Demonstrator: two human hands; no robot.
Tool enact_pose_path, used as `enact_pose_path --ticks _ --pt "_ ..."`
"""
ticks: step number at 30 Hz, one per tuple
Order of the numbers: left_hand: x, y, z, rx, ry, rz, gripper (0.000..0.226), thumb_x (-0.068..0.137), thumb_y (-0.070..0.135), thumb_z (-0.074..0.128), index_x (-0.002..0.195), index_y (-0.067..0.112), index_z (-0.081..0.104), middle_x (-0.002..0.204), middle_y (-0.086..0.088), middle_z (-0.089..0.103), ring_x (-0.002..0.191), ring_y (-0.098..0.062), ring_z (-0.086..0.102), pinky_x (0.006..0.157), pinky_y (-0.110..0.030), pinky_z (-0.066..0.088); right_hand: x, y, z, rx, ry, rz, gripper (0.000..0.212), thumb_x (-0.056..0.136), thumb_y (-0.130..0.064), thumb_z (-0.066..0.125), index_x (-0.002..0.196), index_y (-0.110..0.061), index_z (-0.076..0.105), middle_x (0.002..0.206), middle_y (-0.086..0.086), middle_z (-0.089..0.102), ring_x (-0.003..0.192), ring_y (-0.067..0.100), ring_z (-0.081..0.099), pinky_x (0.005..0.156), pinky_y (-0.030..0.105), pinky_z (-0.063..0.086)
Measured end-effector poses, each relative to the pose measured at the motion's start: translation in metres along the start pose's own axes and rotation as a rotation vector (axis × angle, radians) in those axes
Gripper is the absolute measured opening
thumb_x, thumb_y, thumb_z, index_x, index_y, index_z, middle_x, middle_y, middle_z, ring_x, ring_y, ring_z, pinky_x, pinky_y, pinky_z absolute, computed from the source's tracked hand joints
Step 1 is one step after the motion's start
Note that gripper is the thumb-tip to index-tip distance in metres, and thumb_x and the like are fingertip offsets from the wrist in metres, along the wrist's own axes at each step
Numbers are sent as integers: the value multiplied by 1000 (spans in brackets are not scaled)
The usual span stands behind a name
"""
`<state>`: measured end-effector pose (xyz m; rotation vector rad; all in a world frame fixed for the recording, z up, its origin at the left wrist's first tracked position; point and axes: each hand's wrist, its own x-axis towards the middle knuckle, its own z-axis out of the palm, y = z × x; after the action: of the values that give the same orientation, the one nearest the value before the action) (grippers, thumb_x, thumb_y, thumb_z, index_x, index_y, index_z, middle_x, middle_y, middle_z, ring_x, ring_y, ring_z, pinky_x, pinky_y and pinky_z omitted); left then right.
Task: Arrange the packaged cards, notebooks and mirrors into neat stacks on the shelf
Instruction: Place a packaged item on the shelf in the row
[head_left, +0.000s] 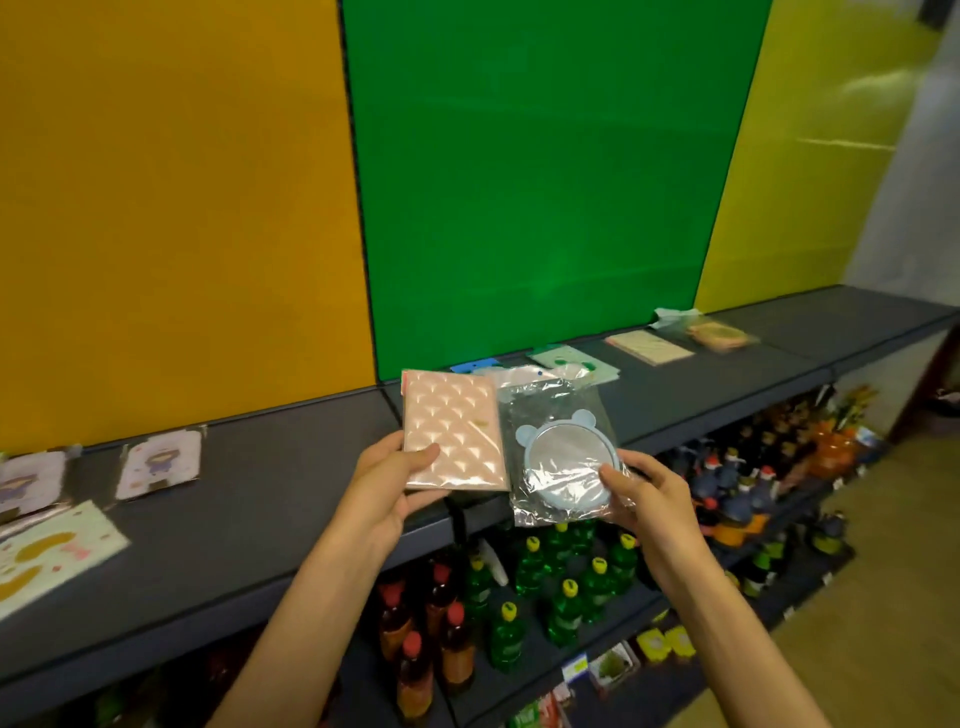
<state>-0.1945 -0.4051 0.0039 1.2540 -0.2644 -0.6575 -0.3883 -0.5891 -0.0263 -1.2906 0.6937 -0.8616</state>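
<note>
Left hand (387, 480) pinches notebook (454, 431), right hand (652, 493) pinches mirror (563, 467); imo square notebook's edges w/ shelf (260, 519) lip b4 letting go.

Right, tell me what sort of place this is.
Most likely a shop aisle: a long dark shelf holds packaged cards, and rows of green bottles and red-capped bottles fill the shelves below.

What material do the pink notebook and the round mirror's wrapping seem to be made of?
Pink notebook: looks like padded, glossy faux leather or plastic, judging by the quilted scallops with highlights. Mirror: pale blue frame, probably matte plastic. Its wrapper: thin clear plastic film, crinkled and glinting.
</note>
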Motion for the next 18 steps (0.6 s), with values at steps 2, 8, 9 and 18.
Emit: enact_pose_path --ticks 2,8,9,18 --pt "1 -13 42 5 2 -4 23 91 -2 63 111 8 67 105 -10 75 99 -26 71 74 -38 62 13 -2 -38 4 11 1 16 90 -3 66 106 -4 68 85 8 75 71 17 71 58 29 58" --pt "7 -39 145 12 4 22 18 89 1 61 105 7 69 91 -8 77 90 -23 72 69 -35 61 49 -12 -139 14 40 -3 14 91 -5 66 103 -10 69 83 5 77 68 15 73 52 25 55" --pt "9 -43 160 11 11 31 18 89 1 61 104 7 69 91 -8 76 89 -22 72 69 -35 60 55 -13 -153 19 53 -7 13 91 -4 65 101 -11 69 83 4 78 67 14 73 52 24 55" --pt "65 -77 281 -44 39 69 9 94 8 59 100 11 65 94 -5 73 84 -15 68 66 -30 56 141 -14 -250 11 152 -11 14 89 -7 68 102 -13 71 89 7 76 73 19 71 60 32 55"
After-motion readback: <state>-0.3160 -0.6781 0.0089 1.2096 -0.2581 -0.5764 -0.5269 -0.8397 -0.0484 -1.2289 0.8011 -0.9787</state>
